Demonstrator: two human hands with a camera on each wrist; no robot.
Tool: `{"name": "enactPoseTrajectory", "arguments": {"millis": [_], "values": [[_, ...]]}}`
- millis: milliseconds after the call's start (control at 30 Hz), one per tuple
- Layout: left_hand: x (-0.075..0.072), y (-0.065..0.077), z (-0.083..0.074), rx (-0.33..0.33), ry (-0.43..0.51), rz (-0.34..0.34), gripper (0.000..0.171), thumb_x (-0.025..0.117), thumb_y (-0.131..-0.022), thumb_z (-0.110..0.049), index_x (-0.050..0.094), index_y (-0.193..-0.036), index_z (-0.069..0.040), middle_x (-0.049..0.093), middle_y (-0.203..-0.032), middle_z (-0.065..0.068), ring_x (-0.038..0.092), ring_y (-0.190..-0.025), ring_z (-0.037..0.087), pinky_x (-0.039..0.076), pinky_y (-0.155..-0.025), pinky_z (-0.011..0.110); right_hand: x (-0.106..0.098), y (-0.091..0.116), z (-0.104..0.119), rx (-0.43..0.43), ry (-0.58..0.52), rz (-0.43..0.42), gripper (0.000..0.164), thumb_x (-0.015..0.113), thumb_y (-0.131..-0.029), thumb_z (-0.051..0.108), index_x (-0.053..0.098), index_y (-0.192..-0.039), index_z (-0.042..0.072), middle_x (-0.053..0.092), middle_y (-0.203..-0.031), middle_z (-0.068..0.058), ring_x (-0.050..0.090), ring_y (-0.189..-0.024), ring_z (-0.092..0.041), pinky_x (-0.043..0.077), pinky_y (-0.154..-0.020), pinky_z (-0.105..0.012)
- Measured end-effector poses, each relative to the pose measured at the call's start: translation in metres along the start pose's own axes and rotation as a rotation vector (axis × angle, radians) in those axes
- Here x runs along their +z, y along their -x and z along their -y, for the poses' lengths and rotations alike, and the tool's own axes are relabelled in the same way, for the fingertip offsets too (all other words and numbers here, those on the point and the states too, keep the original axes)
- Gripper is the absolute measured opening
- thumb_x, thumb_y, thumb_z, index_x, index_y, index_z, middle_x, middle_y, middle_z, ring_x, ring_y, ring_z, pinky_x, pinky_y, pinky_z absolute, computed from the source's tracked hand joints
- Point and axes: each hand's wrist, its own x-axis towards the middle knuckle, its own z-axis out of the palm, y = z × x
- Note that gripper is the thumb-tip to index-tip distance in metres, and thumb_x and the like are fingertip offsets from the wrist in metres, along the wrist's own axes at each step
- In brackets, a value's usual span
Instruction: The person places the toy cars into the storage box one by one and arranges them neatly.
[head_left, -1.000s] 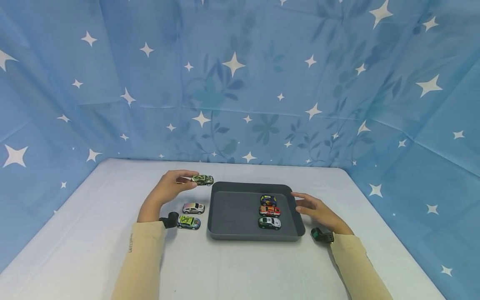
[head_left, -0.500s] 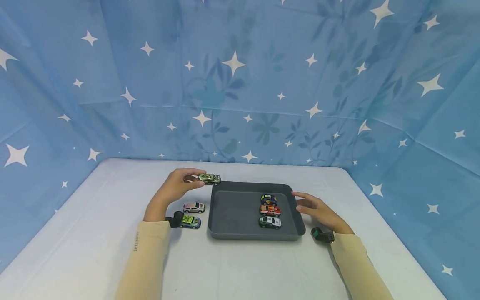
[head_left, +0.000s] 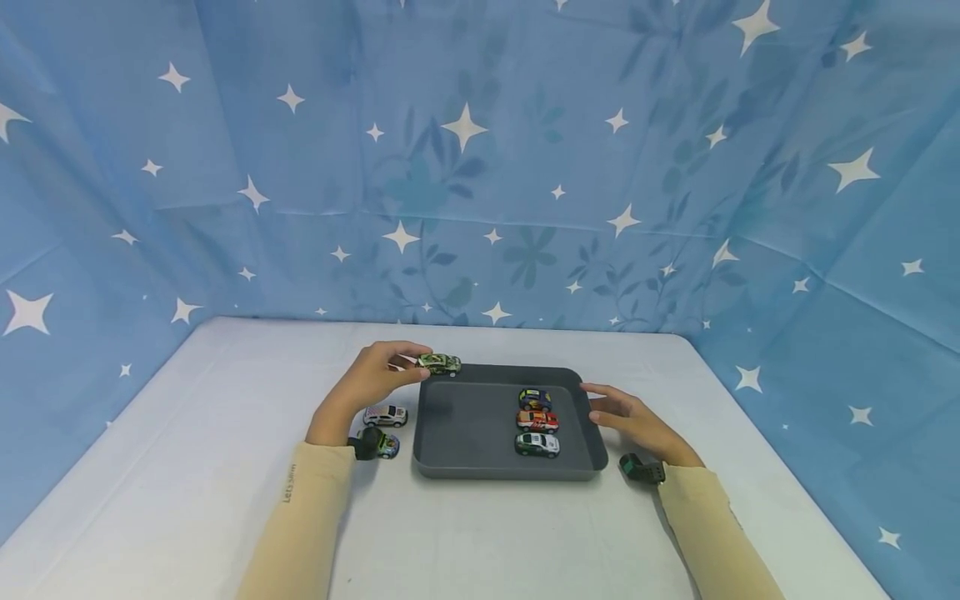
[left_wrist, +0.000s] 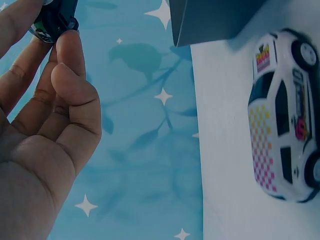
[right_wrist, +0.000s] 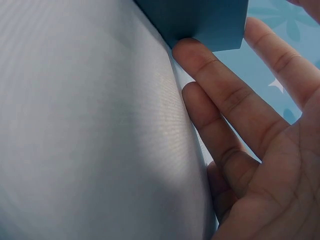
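Observation:
My left hand (head_left: 375,379) pinches a green camouflage-patterned toy car (head_left: 440,364) by its rear end, over the back left corner of the grey tray (head_left: 465,433). In the left wrist view only the end of that car (left_wrist: 54,20) shows between thumb and fingers. Fairly straight fingers of my right hand (head_left: 630,419) rest against the tray's right wall; the right wrist view has fingertips (right_wrist: 192,49) touching the wall (right_wrist: 210,25) from outside. Inside the tray, toward its right side, a dark blue toy car (head_left: 535,399), a red one (head_left: 537,421) and a white-and-green one (head_left: 537,444) form a column.
Left of the tray a white toy car (head_left: 386,416) stands on the white tablecloth (head_left: 480,542). Just in front of it is a green-and-blue toy car (head_left: 388,446), partly hidden by the left wrist camera (head_left: 365,443). A blue star-printed curtain (head_left: 480,192) hangs behind the table.
My left hand has carried the camouflage car rightward, from beside the tray to over its back left corner. The right hand has stayed at the tray's right wall.

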Motion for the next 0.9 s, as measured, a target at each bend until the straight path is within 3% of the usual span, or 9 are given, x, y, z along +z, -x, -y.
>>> {"name": "enactPoseTrajectory", "arguments": {"millis": [500,900], "values": [[0.016,-0.010,-0.013,0.013,0.021,0.060,0.038,0.078,-0.101,-0.018,0.074,-0.138,-0.008,0.077,-0.120,0.009,0.071,-0.116,0.030,0.058,-0.098,0.053,0.001,0.000,0.003,-0.001,0.010,-0.004,0.065,0.065,-0.110,0.027,0.041,-0.165,0.004,0.043,-0.164,-0.032,0.045,-0.148,-0.054,0.032,-0.115,-0.079],[0.026,-0.025,-0.026,0.043,0.058,0.077,0.037,0.082,-0.098,-0.015,0.077,-0.134,-0.008,0.076,-0.128,0.011,0.074,-0.117,0.030,0.060,-0.098,0.052,0.000,0.000,0.002,0.017,0.017,-0.013,0.065,0.066,-0.109,0.029,0.042,-0.165,0.005,0.044,-0.164,-0.031,0.044,-0.148,-0.054,0.030,-0.116,-0.080]]}}
